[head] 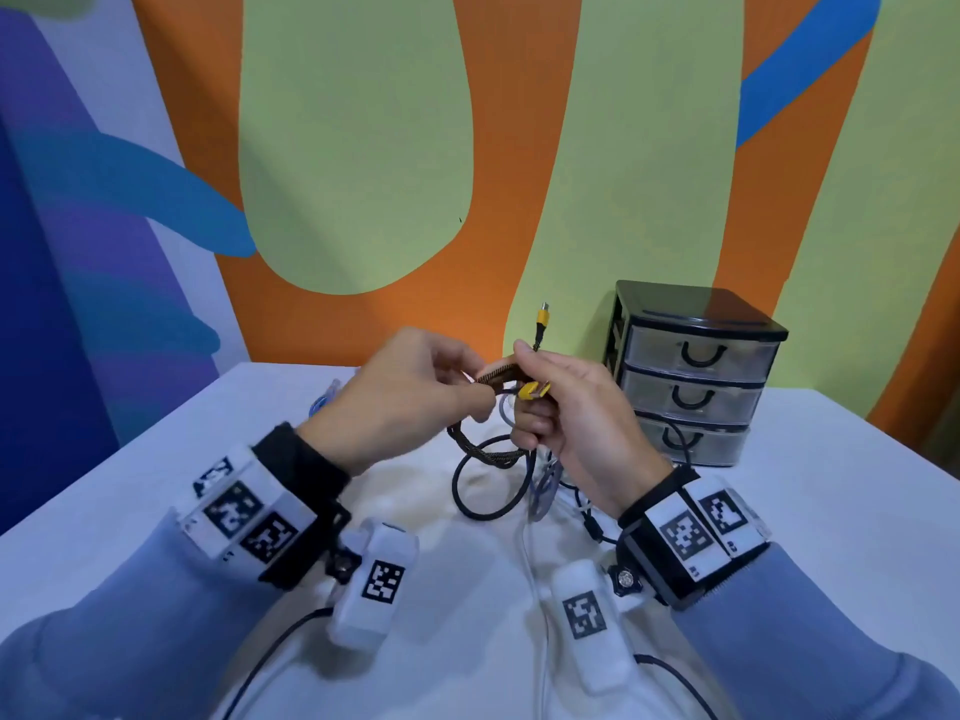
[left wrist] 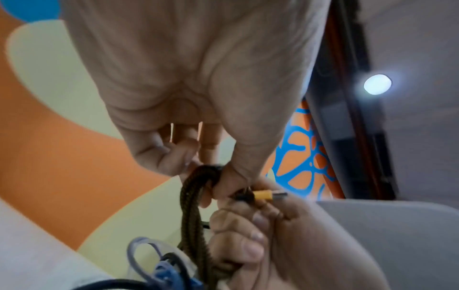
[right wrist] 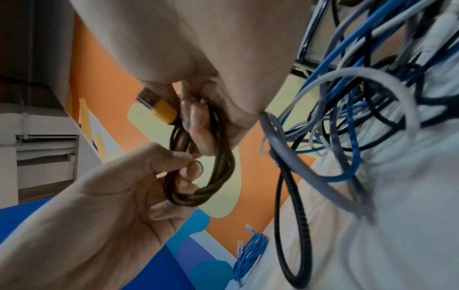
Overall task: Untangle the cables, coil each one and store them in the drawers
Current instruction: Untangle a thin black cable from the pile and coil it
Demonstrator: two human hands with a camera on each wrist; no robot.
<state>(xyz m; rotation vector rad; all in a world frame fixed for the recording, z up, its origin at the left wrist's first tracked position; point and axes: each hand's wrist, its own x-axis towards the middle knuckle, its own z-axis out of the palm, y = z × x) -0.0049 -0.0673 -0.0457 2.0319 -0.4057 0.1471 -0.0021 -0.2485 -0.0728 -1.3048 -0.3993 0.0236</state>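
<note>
Braided brown cable [head: 485, 449] is mid-coil, held up above the white table [head: 831, 485] between both hands, at about 10 o'clock from the black drawer unit [head: 691, 376]. Several turns already lie bunched together. To finish this step well, I judge each new turn should be laid flat against the last at the same loop size, with slight tension kept so the bundle does not spring apart, and the free yellow plug [head: 543, 318] tucked in or wrapped round before the coil goes to a drawer. All three drawers look closed, so one hand will need to come free first.

The left hand [head: 400, 392] comes in from 8 o'clock, knuckles up, thumb and forefinger pinching the top of the bundle narrowly; the left wrist view shows the strands passing under its fingertips [left wrist: 223, 180]. The right hand [head: 571, 423] comes in from 4 o'clock, palm turned toward the left, fingers curled round the coil with the second yellow plug [right wrist: 162, 110] lying against its fingers and the other plug sticking up at 12 o'clock.

Below the hands lies the remaining tangle [right wrist: 360, 117] of blue, grey, white and black cables, and a blue coiled cable [right wrist: 250, 253] rests on the table at 9 o'clock.
</note>
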